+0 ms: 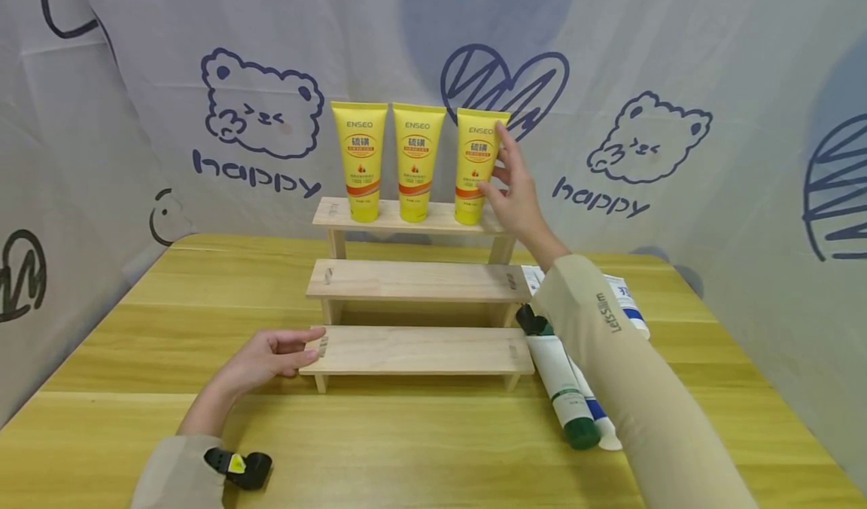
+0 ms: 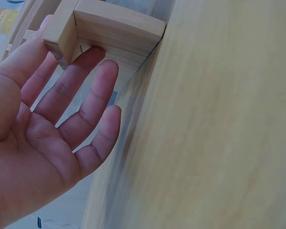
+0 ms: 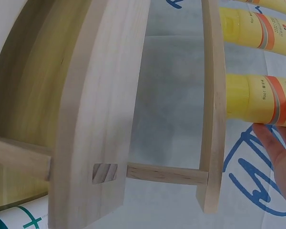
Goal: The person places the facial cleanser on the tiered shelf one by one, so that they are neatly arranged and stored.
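Only left wrist view showed fingers (image 2: 69, 86) of left hand (image 2: 45, 138) reaching beneath bottom step (image 1: 420, 349), gripping its end. Rightmost yellow tube (image 1: 476, 155) stood on top step (image 1: 440, 214), pinched from right by right hand (image 1: 521, 193).

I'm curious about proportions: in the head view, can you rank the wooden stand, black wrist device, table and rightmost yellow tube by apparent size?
1. Table
2. Wooden stand
3. Rightmost yellow tube
4. Black wrist device

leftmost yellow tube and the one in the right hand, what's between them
A third yellow tube stands between the leftmost tube and the held tube in the right hand, on the top shelf; the head view shows this.
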A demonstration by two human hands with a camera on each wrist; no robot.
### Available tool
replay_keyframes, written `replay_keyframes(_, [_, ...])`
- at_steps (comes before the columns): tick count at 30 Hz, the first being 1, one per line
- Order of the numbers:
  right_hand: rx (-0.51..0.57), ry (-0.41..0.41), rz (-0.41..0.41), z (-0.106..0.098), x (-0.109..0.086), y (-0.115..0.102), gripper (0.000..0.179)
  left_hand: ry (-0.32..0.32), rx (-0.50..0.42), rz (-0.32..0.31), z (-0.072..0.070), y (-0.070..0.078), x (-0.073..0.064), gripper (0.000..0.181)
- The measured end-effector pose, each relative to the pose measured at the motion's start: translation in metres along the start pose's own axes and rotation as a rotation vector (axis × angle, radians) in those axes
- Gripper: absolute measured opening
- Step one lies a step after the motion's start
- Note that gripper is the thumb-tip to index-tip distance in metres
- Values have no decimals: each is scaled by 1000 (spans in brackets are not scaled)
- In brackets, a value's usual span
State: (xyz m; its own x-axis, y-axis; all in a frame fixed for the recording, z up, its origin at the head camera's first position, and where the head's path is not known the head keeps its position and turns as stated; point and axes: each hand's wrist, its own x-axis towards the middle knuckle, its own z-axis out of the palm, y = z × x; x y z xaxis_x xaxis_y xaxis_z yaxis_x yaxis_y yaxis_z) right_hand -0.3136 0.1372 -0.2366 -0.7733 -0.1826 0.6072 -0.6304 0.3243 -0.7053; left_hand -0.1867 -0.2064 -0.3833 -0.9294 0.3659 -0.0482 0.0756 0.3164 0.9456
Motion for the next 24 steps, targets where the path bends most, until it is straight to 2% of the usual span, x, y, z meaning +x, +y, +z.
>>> replay_keyframes(2, [8, -10, -3, -1, -2, 0, 78, 1, 3, -2, 0, 1, 0, 49])
replay_keyframes(9, [44, -29, -19, -2, -16, -27, 73, 7, 6, -4, 0, 1, 0, 49])
replay_keyframes(16, [49, -1, 1, -7, -23, -28, 69, 12, 8, -11, 1, 1, 0, 50])
replay_keyframes(24, [10, 45, -2, -16, -31, -25, 48, 16, 4, -16, 1, 1, 1, 50])
